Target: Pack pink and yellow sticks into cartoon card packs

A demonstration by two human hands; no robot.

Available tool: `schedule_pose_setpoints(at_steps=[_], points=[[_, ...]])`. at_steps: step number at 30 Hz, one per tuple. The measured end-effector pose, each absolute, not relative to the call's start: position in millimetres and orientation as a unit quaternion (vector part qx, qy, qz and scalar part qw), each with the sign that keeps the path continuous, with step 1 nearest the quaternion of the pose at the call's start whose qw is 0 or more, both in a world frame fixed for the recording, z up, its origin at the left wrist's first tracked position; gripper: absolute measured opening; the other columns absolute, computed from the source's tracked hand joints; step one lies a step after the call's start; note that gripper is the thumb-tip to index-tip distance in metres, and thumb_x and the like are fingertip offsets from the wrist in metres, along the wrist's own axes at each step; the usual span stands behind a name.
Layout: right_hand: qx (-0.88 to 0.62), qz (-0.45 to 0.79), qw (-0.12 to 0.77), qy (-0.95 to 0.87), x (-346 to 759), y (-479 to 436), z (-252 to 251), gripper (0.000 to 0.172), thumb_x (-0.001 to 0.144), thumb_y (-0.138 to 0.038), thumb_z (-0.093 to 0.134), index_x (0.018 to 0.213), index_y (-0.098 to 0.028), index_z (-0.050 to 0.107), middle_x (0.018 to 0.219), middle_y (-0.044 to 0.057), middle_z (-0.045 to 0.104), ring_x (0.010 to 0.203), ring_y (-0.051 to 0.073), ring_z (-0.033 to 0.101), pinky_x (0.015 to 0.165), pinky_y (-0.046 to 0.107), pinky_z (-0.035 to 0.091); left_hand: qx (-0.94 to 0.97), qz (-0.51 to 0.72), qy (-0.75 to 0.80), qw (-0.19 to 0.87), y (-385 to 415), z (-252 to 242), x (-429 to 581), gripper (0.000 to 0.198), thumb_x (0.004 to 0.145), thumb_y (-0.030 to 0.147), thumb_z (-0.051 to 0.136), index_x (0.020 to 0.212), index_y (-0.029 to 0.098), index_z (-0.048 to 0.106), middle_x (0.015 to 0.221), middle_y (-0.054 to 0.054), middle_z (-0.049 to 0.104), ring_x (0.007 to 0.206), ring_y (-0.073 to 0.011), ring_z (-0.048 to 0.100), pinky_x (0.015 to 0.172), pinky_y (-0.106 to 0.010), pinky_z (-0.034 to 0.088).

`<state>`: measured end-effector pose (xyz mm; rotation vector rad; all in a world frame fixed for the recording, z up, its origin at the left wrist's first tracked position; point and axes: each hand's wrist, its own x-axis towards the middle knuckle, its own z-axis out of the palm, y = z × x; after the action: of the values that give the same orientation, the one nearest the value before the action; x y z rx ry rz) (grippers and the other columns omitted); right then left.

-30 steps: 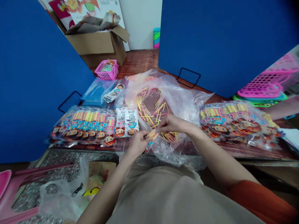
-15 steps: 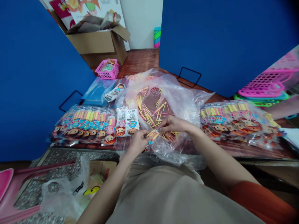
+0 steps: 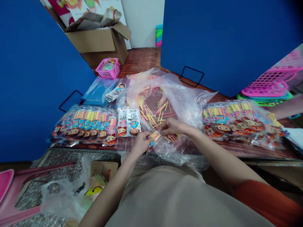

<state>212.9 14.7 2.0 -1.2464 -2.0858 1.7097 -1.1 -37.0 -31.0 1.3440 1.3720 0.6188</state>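
Observation:
My left hand (image 3: 141, 143) is closed on a small printed plastic packet (image 3: 151, 144) with yellow and pink sticks showing at its top. Just right of it, the fingers of my right hand (image 3: 172, 126) are pinched together beside the packet's mouth; what they hold is too small to make out. Both hands are over the near edge of a large clear plastic bag (image 3: 193, 108), spread open on the table. Loose yellow and pink thin sticks (image 3: 148, 115) lie scattered inside it. Two flat printed packets (image 3: 134, 123) lie left of the bag.
Piles of filled stick packets lie at left (image 3: 87, 124) and right (image 3: 236, 123). Blue panels (image 3: 224, 41) with black wire feet stand behind. A pink basket (image 3: 109, 71) and a cardboard box (image 3: 94, 41) are at the back. Another person's forearm (image 3: 287, 107) reaches in at right.
My hands stay almost in place; the right fingers have shifted very slightly at the packet's mouth. The whole view has moved a little.

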Motion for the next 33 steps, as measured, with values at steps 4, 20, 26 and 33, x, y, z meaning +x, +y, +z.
schedule_pose_setpoints(at_steps=[4, 20, 26, 33], points=[[-0.395, 0.546, 0.087, -0.733, 212, 11, 1, 0.008, 0.076, -0.02, 0.056, 0.07, -0.017, 0.061, 0.055, -0.004, 0.058, 0.049, 0.011, 0.053, 0.049, 0.021, 0.037, 0.555, 0.267, 0.575, 0.537, -37, -34, -1, 0.02, 0.065, 0.034, 0.065, 0.069, 0.014, 0.068, 0.056, 0.002, 0.057, 0.052, -0.0124, 0.048, 0.051, -0.023, 0.035], [-0.467, 0.246, 0.176, -0.831, 223, -2, 26, 0.013, 0.088, -0.018, 0.045, 0.092, -0.016, 0.057, 0.086, 0.009, 0.067, 0.074, 0.018, 0.059, 0.067, 0.026, 0.038, 0.49, 0.309, 0.538, 0.613, -41, -9, -4, 0.034, 0.059, 0.044, 0.078, 0.069, 0.013, 0.067, 0.062, 0.001, 0.062, 0.056, -0.0114, 0.052, 0.053, -0.023, 0.04], [-0.631, 0.164, 0.286, -0.703, 247, 13, 34, 0.022, 0.092, -0.028, 0.043, 0.102, -0.014, 0.056, 0.083, 0.011, 0.069, 0.071, 0.022, 0.064, 0.066, 0.03, 0.043, 0.424, 0.348, 0.5, 0.67, -44, -1, -13, 0.038, 0.057, 0.041, 0.085, 0.08, 0.014, 0.072, 0.077, -0.002, 0.071, 0.066, -0.0126, 0.06, 0.064, -0.024, 0.047], [-0.554, 0.254, 0.325, -0.723, 207, -10, 38, 0.048, 0.1, -0.049, 0.027, 0.108, -0.015, 0.06, 0.091, 0.01, 0.071, 0.076, 0.021, 0.067, 0.066, 0.029, 0.049, 0.366, 0.431, 0.469, 0.679, -52, 8, -13, 0.041, 0.059, 0.048, 0.084, 0.075, 0.013, 0.07, 0.066, -0.001, 0.067, 0.058, -0.0099, 0.058, 0.059, -0.021, 0.046]])
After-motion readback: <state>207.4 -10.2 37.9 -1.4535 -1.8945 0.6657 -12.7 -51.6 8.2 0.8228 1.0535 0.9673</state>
